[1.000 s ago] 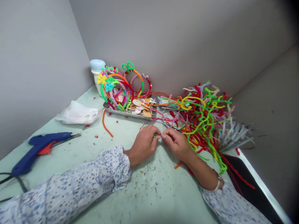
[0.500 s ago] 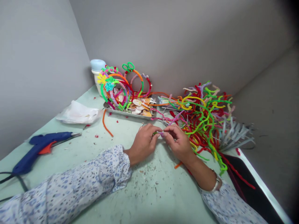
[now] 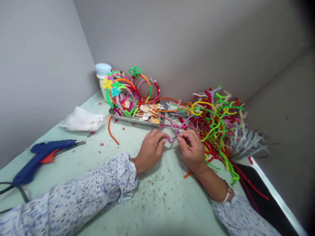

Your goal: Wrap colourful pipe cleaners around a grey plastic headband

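Observation:
My left hand (image 3: 151, 149) is closed in a pinch on a purple pipe cleaner (image 3: 182, 124). The pipe cleaner bends at the fingertips, and its loose length slants up and away to the right. Opposite it, my right hand (image 3: 192, 149) pinches what looks like a thin grey strip, which crosses the purple fuzz in the small gap between the hands. The strip's far end is hidden by the fingers. Just beyond my hands lie thin grey hoops (image 3: 197, 122) and twisted pink pipe cleaners (image 3: 169, 122).
A metal tray (image 3: 137, 122) of shells stands at the back, with colourful pipe-cleaner headbands (image 3: 123, 98) upright in it. A large heap of pipe cleaners (image 3: 214, 114) and grey strips (image 3: 248, 142) lies right. Left are a blue glue gun (image 3: 44, 154), a plastic bag (image 3: 83, 119) and a white bottle (image 3: 102, 80).
My right hand has drawn slightly right, widening the gap between my fingertips. More of the purple pipe cleaner and the thin strip now shows there. My left hand has barely moved.

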The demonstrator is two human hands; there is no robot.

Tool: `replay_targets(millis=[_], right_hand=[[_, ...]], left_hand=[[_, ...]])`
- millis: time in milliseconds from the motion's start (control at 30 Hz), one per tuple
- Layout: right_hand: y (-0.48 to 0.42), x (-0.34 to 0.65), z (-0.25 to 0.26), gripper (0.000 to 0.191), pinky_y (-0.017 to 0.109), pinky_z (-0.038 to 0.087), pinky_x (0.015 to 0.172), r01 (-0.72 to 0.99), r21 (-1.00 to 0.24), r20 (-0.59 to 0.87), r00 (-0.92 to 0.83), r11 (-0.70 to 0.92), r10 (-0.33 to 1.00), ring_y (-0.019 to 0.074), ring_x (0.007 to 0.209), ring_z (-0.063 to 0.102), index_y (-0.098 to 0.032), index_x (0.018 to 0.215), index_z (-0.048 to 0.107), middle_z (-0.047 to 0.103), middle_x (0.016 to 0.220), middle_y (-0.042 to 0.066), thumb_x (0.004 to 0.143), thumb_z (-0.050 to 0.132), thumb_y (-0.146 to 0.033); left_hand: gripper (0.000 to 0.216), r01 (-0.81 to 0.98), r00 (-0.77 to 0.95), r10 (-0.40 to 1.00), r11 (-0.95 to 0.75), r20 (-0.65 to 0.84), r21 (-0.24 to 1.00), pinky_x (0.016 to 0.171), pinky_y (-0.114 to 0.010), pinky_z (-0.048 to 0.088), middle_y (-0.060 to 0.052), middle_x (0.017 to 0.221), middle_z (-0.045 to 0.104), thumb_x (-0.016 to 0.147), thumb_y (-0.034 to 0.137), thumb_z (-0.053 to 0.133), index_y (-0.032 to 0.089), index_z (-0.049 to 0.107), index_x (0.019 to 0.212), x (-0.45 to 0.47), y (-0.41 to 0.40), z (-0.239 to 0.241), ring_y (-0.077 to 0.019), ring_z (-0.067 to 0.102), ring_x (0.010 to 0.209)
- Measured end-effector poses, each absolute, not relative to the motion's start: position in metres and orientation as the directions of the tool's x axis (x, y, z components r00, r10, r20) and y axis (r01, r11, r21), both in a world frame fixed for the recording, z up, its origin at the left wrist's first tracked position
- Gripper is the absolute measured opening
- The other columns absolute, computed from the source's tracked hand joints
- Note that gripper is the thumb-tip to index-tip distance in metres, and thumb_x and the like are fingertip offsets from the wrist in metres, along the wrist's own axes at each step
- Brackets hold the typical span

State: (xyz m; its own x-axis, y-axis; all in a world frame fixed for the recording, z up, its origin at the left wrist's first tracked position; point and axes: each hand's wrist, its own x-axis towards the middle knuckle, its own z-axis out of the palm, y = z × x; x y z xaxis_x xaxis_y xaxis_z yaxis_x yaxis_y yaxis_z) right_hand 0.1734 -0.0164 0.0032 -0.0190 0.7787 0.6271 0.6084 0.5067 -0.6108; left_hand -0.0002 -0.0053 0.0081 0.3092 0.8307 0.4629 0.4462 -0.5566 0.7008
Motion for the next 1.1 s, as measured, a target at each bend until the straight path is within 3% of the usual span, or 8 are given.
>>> replay_targets(millis=[367, 733, 1100], right_hand=[[-0.0175, 0.1713, -0.0008, 0.014, 0.033, 0.049, 0.071, 0.604, -0.555, 0.609, -0.174, 0.572, 0.774, 0.0191, 0.078, 0.059, -0.023, 0.095, 0.066, 0.064, 0.085, 0.006, 0.088, 0.054, -0.023], [-0.0150, 0.1710, -0.0047, 0.018, 0.028, 0.044, 0.061, 0.661, -0.521, 0.545, -0.230, 0.540, 0.806, 0.0155, 0.064, 0.053, -0.021, 0.102, 0.064, 0.055, 0.073, 0.001, 0.086, 0.057, -0.028], [-0.0160, 0.1696, -0.0052, 0.009, 0.025, 0.044, 0.061, 0.653, -0.527, 0.575, -0.197, 0.544, 0.794, 0.0140, 0.064, 0.059, -0.020, 0.089, 0.065, 0.067, 0.076, 0.001, 0.086, 0.057, -0.024]], left_hand=[[0.017, 0.389, 0.259, 0.853, -0.522, 0.454, 0.759, 0.084, -0.032, 0.044, -0.003, 0.091, 0.060, 0.091, 0.023, 0.044, 0.020, 0.060, 0.096, -0.0005, -0.0051, 0.0099, -0.0174, 0.055, 0.090], [0.017, 0.268, 0.247, 0.879, -0.467, 0.409, 0.842, 0.087, -0.032, 0.045, -0.004, 0.097, 0.063, 0.091, 0.022, 0.044, 0.020, 0.058, 0.100, 0.0007, -0.0043, 0.0067, -0.0167, 0.058, 0.093], [0.020, 0.285, 0.276, 0.855, -0.510, 0.440, 0.812, 0.087, -0.030, 0.044, -0.004, 0.094, 0.062, 0.092, 0.025, 0.046, 0.019, 0.063, 0.100, 0.0002, -0.0048, 0.0094, -0.0160, 0.057, 0.092]])
